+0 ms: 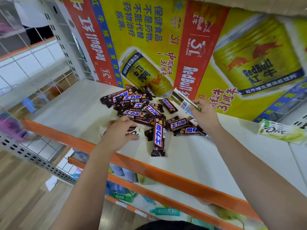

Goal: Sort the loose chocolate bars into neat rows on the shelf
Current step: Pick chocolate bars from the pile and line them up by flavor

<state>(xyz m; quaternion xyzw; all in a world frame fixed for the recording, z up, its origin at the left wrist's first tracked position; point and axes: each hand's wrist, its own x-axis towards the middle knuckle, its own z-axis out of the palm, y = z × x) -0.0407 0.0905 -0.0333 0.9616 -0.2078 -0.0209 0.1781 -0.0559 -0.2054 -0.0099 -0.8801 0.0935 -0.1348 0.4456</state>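
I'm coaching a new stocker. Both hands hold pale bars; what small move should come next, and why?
Probably the right hand should lay its pale bar beside the Dove bar lying alone at the right of the shelf: the wrappers look alike, and the brown bars are heaped elsewhere.

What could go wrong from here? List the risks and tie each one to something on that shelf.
1. The Snickers bar pointing toward the orange shelf edge lies nearest it; the left hand, gripping a white-green bar, could knock it off.
2. The Snickers pile overlaps, so pulling one bar may drag others.
3. The right hand pinches a flat white bar by one end; it might slip.
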